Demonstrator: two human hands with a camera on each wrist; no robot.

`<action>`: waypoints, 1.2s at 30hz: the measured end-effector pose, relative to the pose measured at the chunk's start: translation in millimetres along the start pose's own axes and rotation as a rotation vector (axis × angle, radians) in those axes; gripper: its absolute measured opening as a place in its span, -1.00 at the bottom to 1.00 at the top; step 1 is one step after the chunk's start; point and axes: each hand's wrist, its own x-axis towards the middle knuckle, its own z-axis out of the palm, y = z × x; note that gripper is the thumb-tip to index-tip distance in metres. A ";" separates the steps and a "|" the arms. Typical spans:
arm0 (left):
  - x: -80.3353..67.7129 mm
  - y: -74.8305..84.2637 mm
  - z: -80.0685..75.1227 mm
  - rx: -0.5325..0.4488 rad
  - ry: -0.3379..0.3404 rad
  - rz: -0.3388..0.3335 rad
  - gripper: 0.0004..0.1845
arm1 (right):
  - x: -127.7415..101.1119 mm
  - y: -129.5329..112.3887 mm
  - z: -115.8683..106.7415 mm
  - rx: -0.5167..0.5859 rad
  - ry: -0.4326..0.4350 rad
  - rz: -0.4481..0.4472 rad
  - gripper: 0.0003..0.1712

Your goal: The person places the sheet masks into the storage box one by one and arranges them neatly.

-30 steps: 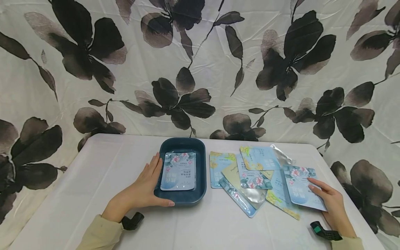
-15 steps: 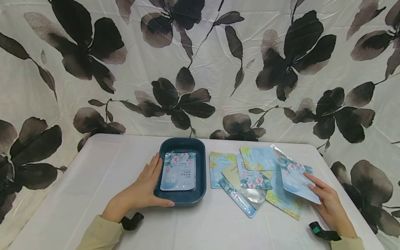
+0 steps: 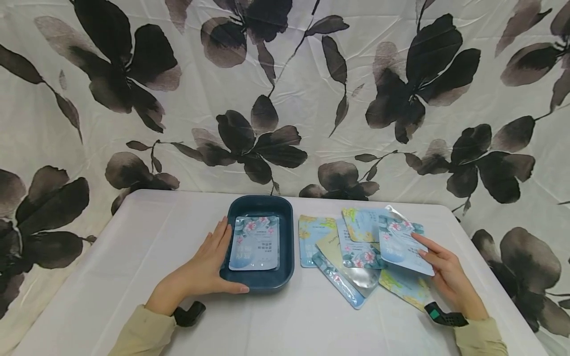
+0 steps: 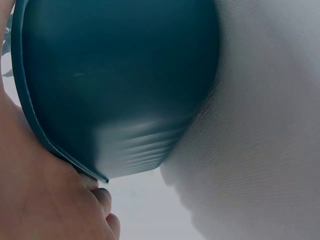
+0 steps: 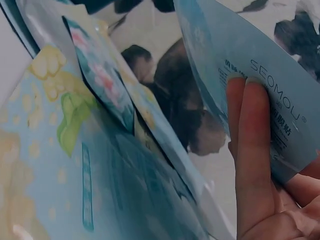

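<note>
Cloth (image 3: 178, 113) backs white table (image 3: 311, 324) — right hand (image 3: 451, 274) pinches packet (image 3: 401, 244), left hand (image 3: 200, 266) outstretched against tray (image 3: 287, 242).

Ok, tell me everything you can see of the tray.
The tray is a dark teal, open-topped rounded rectangle, smooth and perhaps plastic; its outer wall has a pale sheen in the left-wrist view. It sits upright on the table, left of the pile. One floral packet lies inside, printed face up. The left hand touches the tray's left side, thumb at the near edge.

Your left hand (image 3: 204, 268) spreads its thumb away from straight fingers; your right hand (image 3: 447, 271) pinches, two fingers extended.
</note>
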 end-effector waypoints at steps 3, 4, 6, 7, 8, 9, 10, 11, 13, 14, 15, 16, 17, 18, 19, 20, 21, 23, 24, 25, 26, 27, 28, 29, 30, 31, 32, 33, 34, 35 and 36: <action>0.0 0.0 0.3 -0.002 0.001 0.000 0.62 | 8.2 1.7 5.0 -0.020 -0.020 -0.013 -0.48; 0.0 -0.2 0.6 0.001 0.001 -0.001 0.63 | 10.7 2.2 6.7 -0.024 -0.027 -0.014 -0.48; 0.1 -0.6 1.2 0.002 0.001 -0.002 0.63 | 16.2 3.4 10.6 -0.018 -0.039 -0.017 -0.48; 0.2 -0.7 1.5 0.003 0.000 -0.002 0.63 | 18.4 3.8 12.8 -0.020 -0.039 -0.013 -0.48; 0.2 -0.7 1.7 0.001 -0.001 -0.002 0.63 | 20.7 4.4 14.7 -0.024 -0.039 -0.008 -0.48; 0.2 -0.5 1.8 -0.002 0.000 -0.001 0.63 | 22.8 4.9 16.9 -0.033 -0.036 -0.004 -0.49; 0.3 -0.4 1.9 -0.003 0.000 -0.001 0.63 | 25.0 5.1 19.0 -0.039 -0.036 0.000 -0.49; 0.3 -0.1 2.0 -0.006 0.000 0.000 0.63 | 27.3 5.5 21.4 -0.046 -0.034 0.003 -0.48; 0.1 0.4 1.9 -0.011 0.001 0.002 0.62 | 31.5 6.1 25.9 -0.068 -0.033 0.008 -0.48; 0.2 0.7 1.8 -0.012 0.002 0.003 0.62 | 33.9 6.3 28.2 -0.068 -0.037 0.008 -0.48; 0.2 1.0 1.8 -0.011 0.003 0.004 0.62 | 36.3 6.6 30.4 -0.065 -0.044 0.006 -0.48; 0.4 1.2 1.8 -0.010 0.003 0.005 0.62 | 38.8 6.9 32.7 -0.059 -0.052 0.003 -0.48; 0.4 1.4 1.7 -0.009 0.003 0.006 0.62 | 41.3 7.3 35.0 -0.054 -0.056 -0.001 -0.48; 0.5 1.6 1.7 -0.008 0.003 0.006 0.62 | 43.7 7.7 37.2 -0.047 -0.063 -0.002 -0.49; 0.5 1.8 1.6 -0.009 0.003 0.007 0.61 | 46.1 8.1 39.2 -0.040 -0.069 -0.003 -0.49; 0.6 1.9 1.6 -0.007 0.004 0.008 0.61 | 48.5 8.7 41.1 -0.039 -0.074 -0.004 -0.49; 0.6 2.0 1.5 -0.006 0.003 0.008 0.61 | 50.8 9.2 43.1 -0.040 -0.078 -0.005 -0.49; 0.5 2.0 1.3 -0.005 0.003 0.006 0.61 | 55.4 10.4 47.5 -0.044 -0.089 -0.008 -0.49; 0.5 2.0 1.3 -0.004 0.003 0.005 0.61 | 57.9 11.0 49.6 -0.043 -0.096 -0.008 -0.49; 0.5 1.9 1.2 -0.004 0.004 0.004 0.61 | 60.6 11.7 51.6 -0.040 -0.107 -0.011 -0.48; 0.6 1.9 1.2 -0.003 0.005 0.002 0.61 | 63.3 12.3 53.7 -0.040 -0.115 -0.015 -0.48; 0.7 1.8 1.2 -0.002 0.005 0.001 0.61 | 65.8 12.9 56.2 -0.042 -0.122 -0.020 -0.47; 0.8 1.8 1.1 -0.001 0.006 0.000 0.61 | 68.5 13.6 58.6 -0.047 -0.129 -0.027 -0.47; 0.9 1.8 1.0 -0.002 0.007 -0.001 0.61 | 71.0 14.2 61.0 -0.048 -0.132 -0.032 -0.47; 1.2 1.8 0.9 -0.001 0.007 -0.001 0.61 | 73.4 14.7 63.6 -0.050 -0.136 -0.033 -0.47; 1.4 1.9 0.8 -0.002 0.006 -0.001 0.61 | 75.5 15.3 66.5 -0.063 -0.135 -0.039 -0.47; 1.6 1.9 0.6 -0.002 0.007 -0.002 0.61 | 77.7 15.8 69.4 -0.077 -0.134 -0.041 -0.47; 1.6 2.0 0.5 -0.002 0.007 -0.002 0.61 | 79.9 16.5 72.3 -0.082 -0.137 -0.043 -0.47; 1.7 1.9 0.3 -0.002 0.007 -0.002 0.61 | 82.0 16.9 75.3 -0.086 -0.143 -0.043 -0.47; 1.8 1.9 0.3 -0.002 0.007 -0.002 0.61 | 83.8 17.5 78.5 -0.093 -0.139 -0.039 -0.48; 2.0 1.9 0.2 0.000 0.008 -0.001 0.61 | 85.8 18.2 81.6 -0.099 -0.140 -0.037 -0.48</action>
